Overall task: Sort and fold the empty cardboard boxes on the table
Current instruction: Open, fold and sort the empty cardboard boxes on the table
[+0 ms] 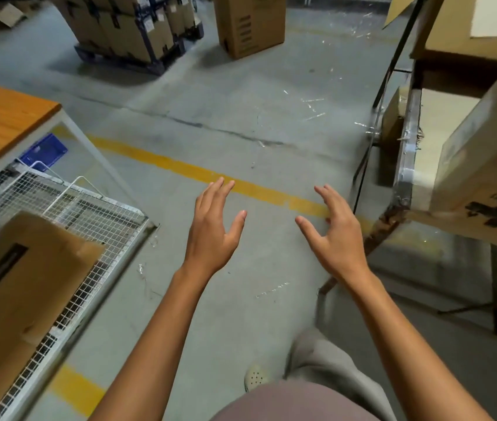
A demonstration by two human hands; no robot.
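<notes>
Item: cardboard box [484, 153] on table [405, 185] lay right of my right hand [337, 238], the nearer; left hand [214, 229] farther off. Both were empty, fingers spread wide.

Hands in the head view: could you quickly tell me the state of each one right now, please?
Left hand: open, fingers straight, holding nothing.
Right hand: open, fingers loosely curled, holding nothing.
</notes>
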